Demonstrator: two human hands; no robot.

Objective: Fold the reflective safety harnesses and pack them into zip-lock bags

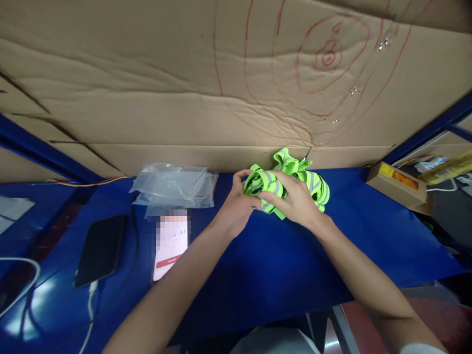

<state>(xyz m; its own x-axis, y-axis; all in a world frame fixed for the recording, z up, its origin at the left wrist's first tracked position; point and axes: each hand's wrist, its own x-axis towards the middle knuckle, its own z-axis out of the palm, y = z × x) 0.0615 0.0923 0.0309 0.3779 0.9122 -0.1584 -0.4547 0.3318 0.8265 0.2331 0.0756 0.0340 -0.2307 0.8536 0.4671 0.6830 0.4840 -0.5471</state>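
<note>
Neon yellow-green straps with grey reflective stripes (268, 183) are bunched in a loose roll between my hands, over the back middle of the blue table. My left hand (238, 206) grips the roll's left side, with fingers curled over the top and thumb at the lower edge. Around its right side is my right hand (295, 199), thumb across the front. More of the same strap material (317, 189) lies bunched just behind and to the right of my right hand, partly hidden by it.
Clear plastic bags (175, 186) lie left of my hands on the blue table (228, 280). A lit phone (171, 248) and a dark device with a white cable (101, 250) are nearer. An open cardboard box (396, 187) stands right. A cardboard wall (165, 118) rises behind.
</note>
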